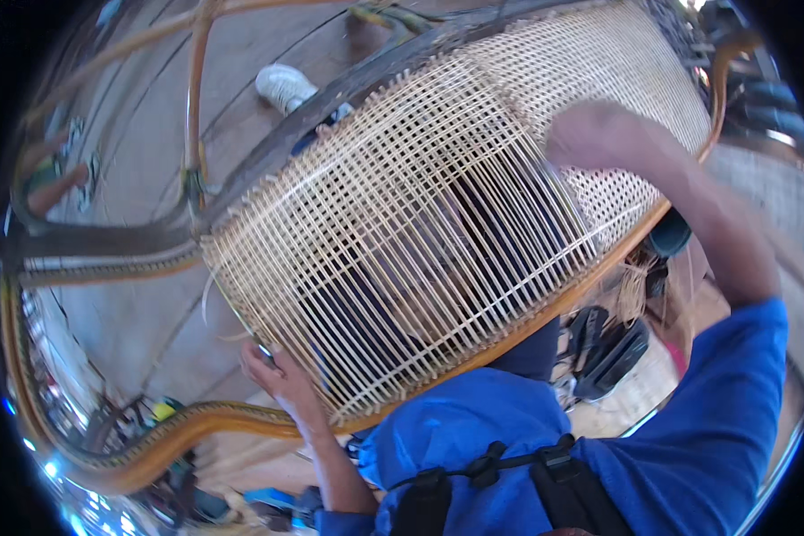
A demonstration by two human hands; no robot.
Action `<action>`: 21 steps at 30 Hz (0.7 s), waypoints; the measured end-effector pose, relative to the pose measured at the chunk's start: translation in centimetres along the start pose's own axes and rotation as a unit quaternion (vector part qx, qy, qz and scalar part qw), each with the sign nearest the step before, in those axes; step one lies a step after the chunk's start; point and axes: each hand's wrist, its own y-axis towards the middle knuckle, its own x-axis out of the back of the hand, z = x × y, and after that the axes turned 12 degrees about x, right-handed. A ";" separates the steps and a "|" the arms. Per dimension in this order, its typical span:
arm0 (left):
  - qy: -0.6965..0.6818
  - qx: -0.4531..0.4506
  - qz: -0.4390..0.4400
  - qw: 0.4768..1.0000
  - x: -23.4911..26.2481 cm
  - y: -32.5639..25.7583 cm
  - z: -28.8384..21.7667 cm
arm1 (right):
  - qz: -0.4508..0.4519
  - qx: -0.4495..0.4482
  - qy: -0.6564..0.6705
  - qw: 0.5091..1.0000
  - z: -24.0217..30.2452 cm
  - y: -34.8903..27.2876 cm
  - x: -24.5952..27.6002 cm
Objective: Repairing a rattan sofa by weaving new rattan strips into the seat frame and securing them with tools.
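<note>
A cane panel [375,179] stretches across a curved rattan frame [509,323]. Its far part is closely woven, while the near part has bare parallel strands with dark gaps between them. At the panel's left edge is my left hand [281,382], its fingers closed around something small and shiny that I cannot make out. A thin loose cane strip [207,299] curls out just beyond that hand. My right hand [594,136] is over the right side, near the seam with a second, fully woven panel [598,54]. Motion blur smears its fingers, so any held thing is hidden.
Rattan arms and posts [196,107] of the frame rise at the left, with a curved arm [170,438] at the lower left. Dark sandals [612,353] and a bundle of cane strips [632,290] lie at the right. Another person's white shoe [284,87] shows beyond the panel.
</note>
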 end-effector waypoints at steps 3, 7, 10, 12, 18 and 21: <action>-0.086 0.098 0.101 0.986 -0.6 3.0 3.5 | -0.148 -0.014 -0.018 0.989 0.8 -0.1 1.8; -0.025 0.083 0.190 0.978 0.0 4.5 1.1 | 0.065 0.007 0.036 0.997 2.4 -1.3 2.4; -0.103 0.108 0.178 0.973 -0.9 5.5 1.6 | -0.076 0.033 0.018 0.996 1.8 -1.0 2.5; -0.119 0.143 0.177 0.966 -1.1 5.8 1.6 | -0.075 0.039 -0.011 0.996 1.9 -1.1 3.8; -0.110 0.123 0.186 0.969 -1.1 6.4 2.2 | -0.104 -0.020 -0.019 0.994 1.3 -0.7 3.1; -0.103 0.152 0.178 0.967 -0.8 5.7 0.9 | -0.048 -0.042 -0.002 0.998 2.7 -0.5 4.2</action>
